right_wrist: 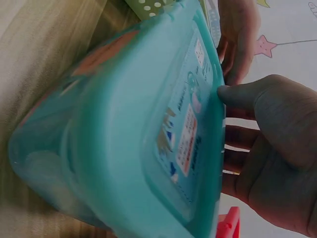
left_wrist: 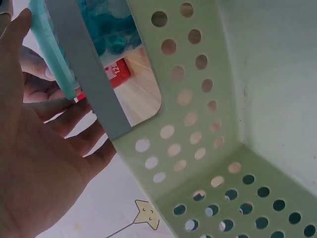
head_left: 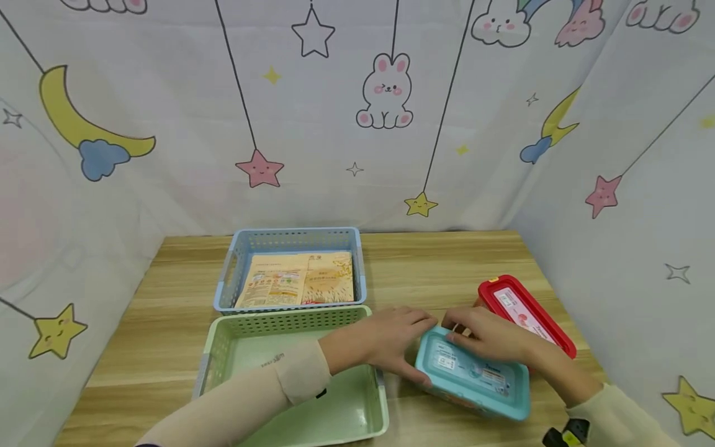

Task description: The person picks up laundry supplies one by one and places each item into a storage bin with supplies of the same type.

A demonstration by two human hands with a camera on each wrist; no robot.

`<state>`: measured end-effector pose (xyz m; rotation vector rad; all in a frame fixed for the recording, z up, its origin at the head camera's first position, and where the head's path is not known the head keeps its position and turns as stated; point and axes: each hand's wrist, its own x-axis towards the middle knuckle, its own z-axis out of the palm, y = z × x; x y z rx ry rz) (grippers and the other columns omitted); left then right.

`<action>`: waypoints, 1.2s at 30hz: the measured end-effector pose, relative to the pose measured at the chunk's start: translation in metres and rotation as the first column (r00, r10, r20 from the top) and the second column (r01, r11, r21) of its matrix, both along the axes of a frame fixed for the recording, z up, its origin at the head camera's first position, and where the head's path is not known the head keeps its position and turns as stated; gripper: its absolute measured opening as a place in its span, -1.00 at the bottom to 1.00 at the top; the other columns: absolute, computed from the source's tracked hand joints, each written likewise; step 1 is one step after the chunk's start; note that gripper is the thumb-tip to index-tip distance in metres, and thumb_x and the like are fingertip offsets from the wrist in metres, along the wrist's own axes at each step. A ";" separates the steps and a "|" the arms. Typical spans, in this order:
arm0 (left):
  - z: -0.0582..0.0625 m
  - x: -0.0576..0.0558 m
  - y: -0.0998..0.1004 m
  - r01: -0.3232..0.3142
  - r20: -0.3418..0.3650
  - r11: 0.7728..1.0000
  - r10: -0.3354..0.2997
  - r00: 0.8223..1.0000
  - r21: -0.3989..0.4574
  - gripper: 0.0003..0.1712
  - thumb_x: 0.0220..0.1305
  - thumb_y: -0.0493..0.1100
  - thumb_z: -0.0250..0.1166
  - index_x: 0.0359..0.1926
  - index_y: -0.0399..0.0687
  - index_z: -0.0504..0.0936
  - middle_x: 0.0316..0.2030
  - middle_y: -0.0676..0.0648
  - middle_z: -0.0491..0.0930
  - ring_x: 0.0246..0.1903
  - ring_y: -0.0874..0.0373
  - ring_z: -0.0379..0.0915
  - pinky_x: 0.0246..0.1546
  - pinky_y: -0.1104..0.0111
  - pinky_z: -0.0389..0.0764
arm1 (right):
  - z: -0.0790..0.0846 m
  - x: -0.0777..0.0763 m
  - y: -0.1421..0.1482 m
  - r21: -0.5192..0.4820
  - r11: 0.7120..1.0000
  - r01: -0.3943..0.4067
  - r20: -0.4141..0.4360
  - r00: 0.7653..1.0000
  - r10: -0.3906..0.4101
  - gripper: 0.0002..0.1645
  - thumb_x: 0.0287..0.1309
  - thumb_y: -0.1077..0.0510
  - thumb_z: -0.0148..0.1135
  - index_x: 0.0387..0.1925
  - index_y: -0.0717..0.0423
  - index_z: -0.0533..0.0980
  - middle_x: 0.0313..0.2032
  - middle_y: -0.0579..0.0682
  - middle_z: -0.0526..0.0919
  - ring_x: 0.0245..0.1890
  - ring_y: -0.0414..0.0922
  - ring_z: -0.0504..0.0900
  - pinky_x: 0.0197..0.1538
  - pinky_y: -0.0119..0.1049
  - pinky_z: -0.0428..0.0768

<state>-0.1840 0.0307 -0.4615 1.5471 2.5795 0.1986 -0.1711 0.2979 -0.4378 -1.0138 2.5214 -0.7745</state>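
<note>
A lidded plastic box (head_left: 475, 375) with a teal lid and see-through sides stands on the table, right of a green basket (head_left: 380, 403). My left hand (head_left: 393, 341) grips its left end, thumb at the lid's near left corner and fingers spread toward the far corner. My right hand (head_left: 491, 335) holds the far long edge of the lid. In the right wrist view, the right thumb (right_wrist: 242, 94) presses on the lid's rim while the other fingers go down behind it. Through the basket's handle opening, the left wrist view shows the box's blue contents (left_wrist: 113, 32).
A similar box with a red lid (head_left: 525, 316) lies slantwise behind the right hand. At the back left, a blue basket (head_left: 223, 304) holds flat printed packets (head_left: 301, 279). The table (head_left: 145, 323) meets a patterned cloth backdrop (head_left: 335, 143) at the back and right.
</note>
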 end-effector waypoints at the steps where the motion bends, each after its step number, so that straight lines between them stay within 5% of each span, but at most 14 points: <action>1: -0.001 0.000 0.001 0.010 -0.003 1.000 -0.010 1.000 0.003 0.30 0.21 0.71 0.16 0.66 -0.08 0.18 0.55 -0.02 0.30 0.52 0.07 0.23 0.48 0.19 0.34 | -0.001 0.001 0.000 -0.009 1.000 0.006 -0.005 1.000 -0.006 -0.88 0.56 0.08 0.23 0.02 -0.06 0.61 -0.08 -0.25 0.71 -0.07 -0.21 0.72 0.00 -0.23 0.73; 8: -0.003 -0.002 0.003 0.019 0.123 0.997 -0.028 0.992 0.076 0.29 0.24 0.62 0.26 0.65 -0.15 0.15 0.51 -0.03 0.36 0.48 0.13 0.28 0.48 0.31 0.30 | -0.008 0.008 0.003 -0.003 0.996 0.094 0.042 0.995 -0.093 -0.84 0.62 -0.04 0.14 0.09 -0.23 0.56 -0.12 -0.30 0.66 -0.12 -0.24 0.62 0.02 -0.29 0.62; 16: -0.007 -0.002 0.005 -0.033 0.335 0.983 -0.030 0.942 0.180 0.23 0.16 0.46 0.49 0.61 -0.08 0.21 0.44 0.00 0.43 0.39 0.24 0.35 0.38 0.37 0.42 | -0.013 0.009 0.006 -0.038 0.990 0.137 0.118 0.984 -0.132 -0.86 0.61 -0.05 0.14 0.07 -0.23 0.54 -0.12 -0.25 0.67 -0.07 -0.18 0.63 0.04 -0.29 0.60; 20: -0.010 -0.002 0.004 -0.052 0.365 0.980 -0.023 0.931 0.194 0.23 0.12 0.46 0.50 0.60 -0.07 0.22 0.44 0.03 0.42 0.39 0.27 0.34 0.36 0.36 0.44 | -0.017 0.011 0.005 -0.053 0.987 0.150 0.129 0.981 -0.142 -0.85 0.61 -0.06 0.14 0.07 -0.23 0.54 -0.11 -0.26 0.67 -0.04 -0.18 0.64 0.06 -0.28 0.61; 36: -0.012 0.002 0.002 -0.054 0.365 0.977 -0.025 0.931 0.204 0.19 0.17 0.40 0.50 0.61 -0.03 0.19 0.40 0.00 0.44 0.31 0.30 0.38 0.30 0.39 0.47 | -0.020 0.012 0.003 -0.053 0.987 0.153 0.106 0.983 -0.147 -0.86 0.61 -0.09 0.13 0.05 -0.25 0.52 -0.09 -0.28 0.67 0.01 -0.17 0.67 0.09 -0.23 0.63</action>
